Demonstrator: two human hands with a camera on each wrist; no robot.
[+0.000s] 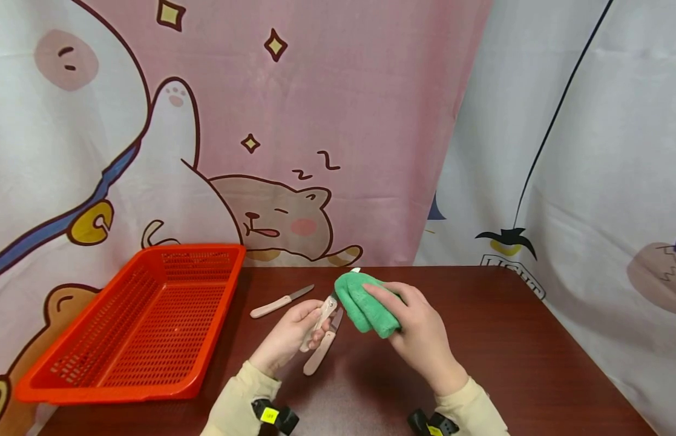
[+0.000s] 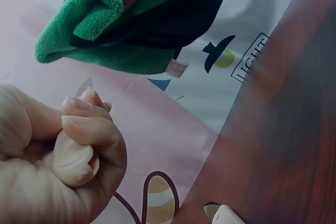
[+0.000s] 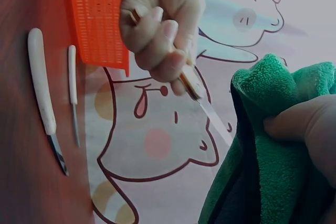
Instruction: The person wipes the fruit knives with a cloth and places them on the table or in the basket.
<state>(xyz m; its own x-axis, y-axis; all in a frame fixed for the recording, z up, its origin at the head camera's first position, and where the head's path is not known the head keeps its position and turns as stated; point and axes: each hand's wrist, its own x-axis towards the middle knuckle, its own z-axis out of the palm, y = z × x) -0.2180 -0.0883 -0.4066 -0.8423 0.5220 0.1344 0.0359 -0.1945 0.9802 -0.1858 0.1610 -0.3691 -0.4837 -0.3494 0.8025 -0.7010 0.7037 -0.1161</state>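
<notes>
My left hand (image 1: 285, 340) grips a folding knife by its pale handle (image 1: 325, 310), with the blade pointing up and away. In the right wrist view the bare part of its blade (image 3: 214, 120) runs toward a green towel (image 3: 283, 166). My right hand (image 1: 425, 332) holds that folded towel, thumb on one side. Seen from the head, the towel overlaps the blade, and a bit of the tip (image 1: 356, 270) shows above it. Two similar knives lie on the table, one left of my left hand (image 1: 271, 307) and one just below its fingers (image 1: 318, 355).
A red plastic basket (image 1: 209, 351) with perforated walls stands at the left of the dark brown table (image 1: 512, 363). Behind the table hangs a printed curtain (image 1: 381, 151) with cartoon animals. Both wrists carry small black cameras (image 1: 285, 419).
</notes>
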